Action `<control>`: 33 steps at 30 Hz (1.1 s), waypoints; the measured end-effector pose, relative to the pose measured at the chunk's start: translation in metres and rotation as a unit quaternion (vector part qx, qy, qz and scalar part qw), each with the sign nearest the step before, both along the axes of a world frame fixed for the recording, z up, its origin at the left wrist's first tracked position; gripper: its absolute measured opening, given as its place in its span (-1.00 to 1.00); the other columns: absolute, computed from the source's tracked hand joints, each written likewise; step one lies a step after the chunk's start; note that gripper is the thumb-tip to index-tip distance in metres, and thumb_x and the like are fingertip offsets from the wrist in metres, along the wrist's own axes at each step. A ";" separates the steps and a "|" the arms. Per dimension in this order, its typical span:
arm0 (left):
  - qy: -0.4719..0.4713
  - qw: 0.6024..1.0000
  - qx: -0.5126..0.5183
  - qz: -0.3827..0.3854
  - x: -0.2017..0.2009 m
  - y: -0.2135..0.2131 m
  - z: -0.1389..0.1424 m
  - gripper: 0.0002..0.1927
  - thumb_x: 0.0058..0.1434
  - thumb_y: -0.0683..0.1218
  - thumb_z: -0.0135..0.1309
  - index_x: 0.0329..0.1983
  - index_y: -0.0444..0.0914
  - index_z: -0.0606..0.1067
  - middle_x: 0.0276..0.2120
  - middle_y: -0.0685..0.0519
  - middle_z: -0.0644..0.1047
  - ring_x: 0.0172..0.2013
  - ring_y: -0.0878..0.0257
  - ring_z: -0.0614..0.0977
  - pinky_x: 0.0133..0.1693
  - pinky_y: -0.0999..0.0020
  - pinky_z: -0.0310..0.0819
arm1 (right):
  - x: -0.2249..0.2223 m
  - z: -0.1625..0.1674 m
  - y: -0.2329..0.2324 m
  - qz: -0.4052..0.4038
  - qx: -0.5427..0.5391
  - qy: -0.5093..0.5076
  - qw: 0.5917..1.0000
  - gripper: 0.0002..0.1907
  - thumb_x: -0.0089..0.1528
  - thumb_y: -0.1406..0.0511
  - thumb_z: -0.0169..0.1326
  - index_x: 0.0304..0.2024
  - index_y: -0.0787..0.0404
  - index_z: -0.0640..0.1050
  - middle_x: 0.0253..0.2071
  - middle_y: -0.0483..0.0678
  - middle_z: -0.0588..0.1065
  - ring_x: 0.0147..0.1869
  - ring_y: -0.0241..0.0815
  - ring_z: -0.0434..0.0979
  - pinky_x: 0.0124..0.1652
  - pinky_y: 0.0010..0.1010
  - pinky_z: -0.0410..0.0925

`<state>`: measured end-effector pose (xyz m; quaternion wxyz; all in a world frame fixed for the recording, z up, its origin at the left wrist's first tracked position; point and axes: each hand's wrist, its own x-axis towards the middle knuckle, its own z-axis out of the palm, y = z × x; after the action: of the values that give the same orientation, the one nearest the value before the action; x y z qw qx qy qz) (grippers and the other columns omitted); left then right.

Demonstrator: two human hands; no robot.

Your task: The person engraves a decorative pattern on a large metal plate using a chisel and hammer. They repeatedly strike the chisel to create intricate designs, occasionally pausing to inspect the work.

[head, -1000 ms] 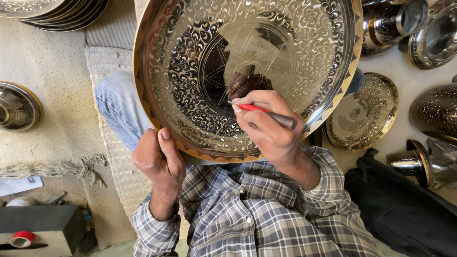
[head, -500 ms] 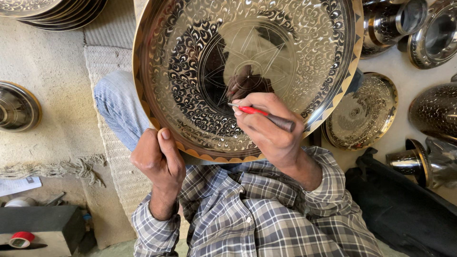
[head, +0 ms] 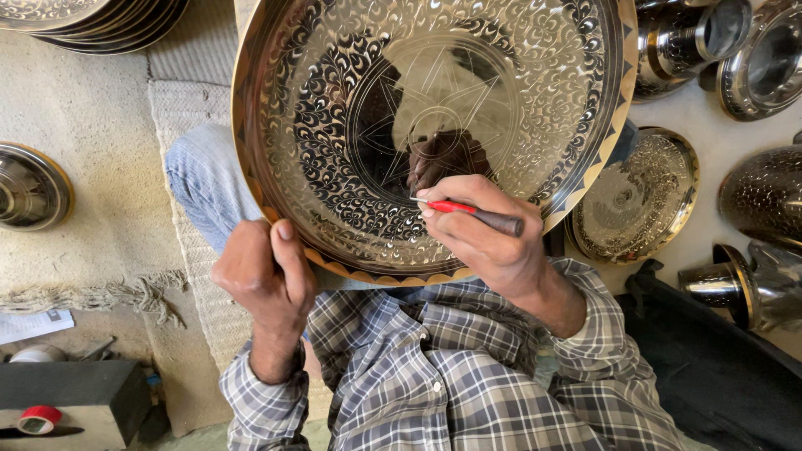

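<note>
A large round brass tray (head: 317, 159), engraved with scrollwork and a star at its centre, rests tilted on my lap. My left hand (head: 266, 280) grips its near rim, thumb over the edge. My right hand (head: 480, 230) lies on the tray's lower right part and holds a thin engraving tool (head: 476, 213) with a red shaft and dark handle. The tool's tip points left onto the engraved surface near the centre. My hand's reflection shows in the polished middle.
A smaller engraved plate (head: 639, 196) lies right of the tray. Metal pots and vessels (head: 735, 50) crowd the right side. Stacked plates (head: 92, 21) sit top left, a metal bowl (head: 29, 188) at left. A woven mat (head: 184, 108) lies under my leg, red tape (head: 38, 418) bottom left.
</note>
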<state>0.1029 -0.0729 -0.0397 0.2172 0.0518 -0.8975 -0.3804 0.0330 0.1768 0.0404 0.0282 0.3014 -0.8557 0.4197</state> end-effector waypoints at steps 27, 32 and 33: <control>-0.070 0.992 0.097 -0.046 -0.007 -0.036 0.030 -0.67 0.59 -0.11 0.06 -0.35 -0.31 0.49 -0.62 0.14 0.40 -0.69 0.50 0.24 -0.64 0.49 -0.06 | 0.037 0.002 -0.001 -0.158 -0.035 0.001 0.987 -0.79 0.15 0.60 0.35 -0.27 0.37 0.57 -0.08 0.04 0.53 0.01 -0.07 0.70 -0.02 -0.41 0.61; -0.070 0.995 0.072 -0.024 -0.011 -0.023 0.026 -0.68 0.60 -0.20 0.02 -0.37 -0.32 0.45 -0.64 0.13 0.36 -0.67 0.49 0.20 -0.64 0.49 -0.09 | 0.037 0.001 -0.002 -0.163 -0.020 0.016 0.986 -0.79 0.14 0.59 0.36 -0.28 0.37 0.58 -0.10 0.04 0.54 -0.01 -0.07 0.70 -0.04 -0.42 0.60; -0.079 0.994 0.076 -0.021 -0.004 -0.020 0.024 -0.62 0.59 -0.19 0.02 -0.44 -0.30 0.41 -0.66 0.13 0.33 -0.70 0.48 0.19 -0.65 0.47 -0.11 | 0.036 0.001 -0.001 -0.169 -0.017 0.024 0.985 -0.80 0.15 0.59 0.36 -0.28 0.38 0.58 -0.10 0.04 0.53 0.00 -0.07 0.70 -0.04 -0.41 0.61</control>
<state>0.0985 -0.0932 -0.0157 0.1329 0.0786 -0.8813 -0.4466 0.0691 0.1755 0.0409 0.1241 0.1621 -0.8861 0.4161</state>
